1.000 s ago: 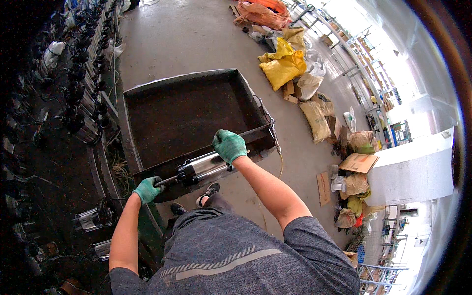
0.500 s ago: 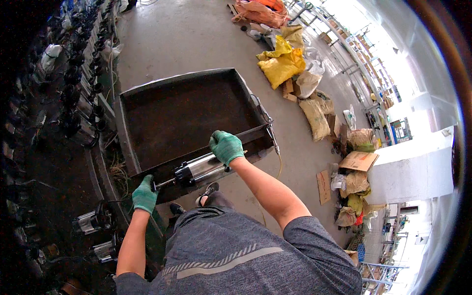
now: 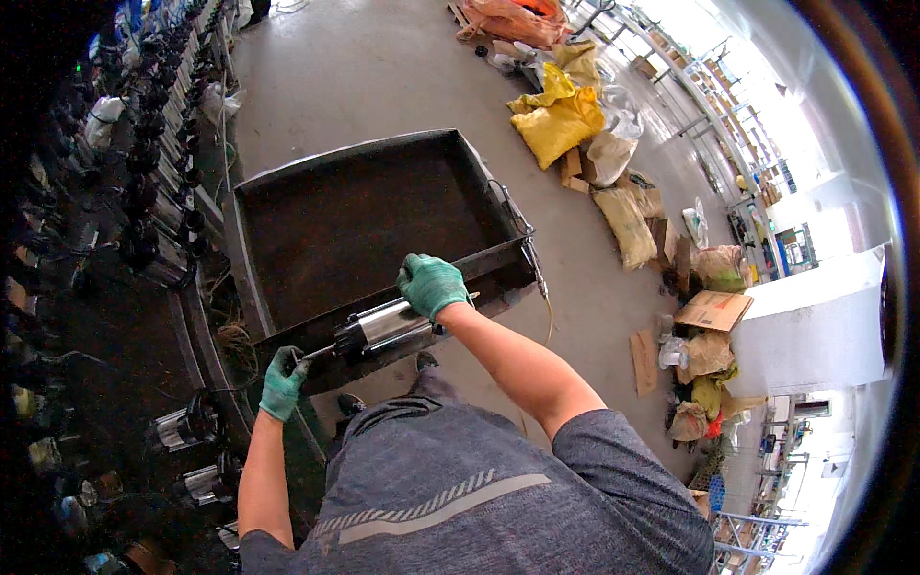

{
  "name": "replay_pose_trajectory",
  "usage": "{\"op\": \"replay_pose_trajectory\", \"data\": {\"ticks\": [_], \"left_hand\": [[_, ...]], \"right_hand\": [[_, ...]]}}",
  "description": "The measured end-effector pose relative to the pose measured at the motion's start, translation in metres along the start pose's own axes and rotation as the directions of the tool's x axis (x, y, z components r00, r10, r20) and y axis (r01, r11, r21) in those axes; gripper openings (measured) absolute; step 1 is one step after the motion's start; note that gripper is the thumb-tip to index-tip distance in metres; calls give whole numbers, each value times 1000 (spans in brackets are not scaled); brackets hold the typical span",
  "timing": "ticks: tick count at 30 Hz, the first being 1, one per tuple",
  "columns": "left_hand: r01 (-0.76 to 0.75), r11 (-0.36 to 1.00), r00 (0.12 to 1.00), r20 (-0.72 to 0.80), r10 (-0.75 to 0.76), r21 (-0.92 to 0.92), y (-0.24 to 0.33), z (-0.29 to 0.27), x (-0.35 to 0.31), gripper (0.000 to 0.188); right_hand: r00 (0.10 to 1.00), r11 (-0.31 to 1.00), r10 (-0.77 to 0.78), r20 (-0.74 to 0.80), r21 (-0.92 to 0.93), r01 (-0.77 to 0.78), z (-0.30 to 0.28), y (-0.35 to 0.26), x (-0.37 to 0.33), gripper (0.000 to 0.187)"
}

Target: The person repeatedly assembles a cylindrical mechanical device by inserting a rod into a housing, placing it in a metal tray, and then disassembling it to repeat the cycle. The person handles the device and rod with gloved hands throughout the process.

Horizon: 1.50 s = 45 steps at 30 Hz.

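A silver cylindrical motor (image 3: 391,323) with a black end lies on its side along the near edge of the shallow dark metal tray (image 3: 331,155). From its black end a thin metal shaft (image 3: 319,353) points left. My left hand (image 3: 284,383), in a green glove, has its fingers closed around the tip of that shaft. My right hand (image 3: 433,286), gloved the same, is over the motor's right end with fingers curled; what is inside them is hidden.
Rows of similar motors (image 3: 158,230) stand on the left, with more lying near my left forearm (image 3: 261,479). A cable (image 3: 513,206) runs along the tray's right side. Yellow sacks (image 3: 558,126), beige sacks (image 3: 628,227) and cardboard (image 3: 714,310) line the floor on the right.
My left hand has shifted slightly down, and its fingers are now bent at the shaft tip. The motor and my right hand have moved a little left.
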State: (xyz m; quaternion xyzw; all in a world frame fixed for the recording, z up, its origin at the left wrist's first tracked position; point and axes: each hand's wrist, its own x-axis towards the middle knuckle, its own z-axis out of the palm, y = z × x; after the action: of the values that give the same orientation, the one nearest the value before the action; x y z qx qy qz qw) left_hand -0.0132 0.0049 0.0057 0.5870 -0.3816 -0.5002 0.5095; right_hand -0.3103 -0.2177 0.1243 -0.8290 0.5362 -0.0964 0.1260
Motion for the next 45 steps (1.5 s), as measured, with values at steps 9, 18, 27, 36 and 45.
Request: {"op": "replay_pose_trajectory", "data": {"ticks": [9, 18, 27, 36, 45], "left_hand": [[126, 992, 944, -308, -120, 1, 13, -6, -24, 40], [392, 918, 671, -661, -336, -68, -15, 31, -118, 37], [-22, 959, 889, -434, 149, 284, 97, 124, -67, 35], [-273, 955, 869, -396, 297, 115, 176, 187, -6, 39], [29, 755, 705, -522, -479, -655, 76, 44, -53, 29]], "right_hand": [[981, 754, 144, -129, 657, -25, -5, 53, -11, 25], [645, 586, 764, -8, 429, -688, 30, 345, -76, 44], [844, -94, 138, 518, 856, -509, -30, 189, -69, 15], [744, 193, -285, 604, 797, -573, 9, -14, -100, 42], [875, 791, -466, 132, 505, 346, -33, 3, -57, 41]]}}
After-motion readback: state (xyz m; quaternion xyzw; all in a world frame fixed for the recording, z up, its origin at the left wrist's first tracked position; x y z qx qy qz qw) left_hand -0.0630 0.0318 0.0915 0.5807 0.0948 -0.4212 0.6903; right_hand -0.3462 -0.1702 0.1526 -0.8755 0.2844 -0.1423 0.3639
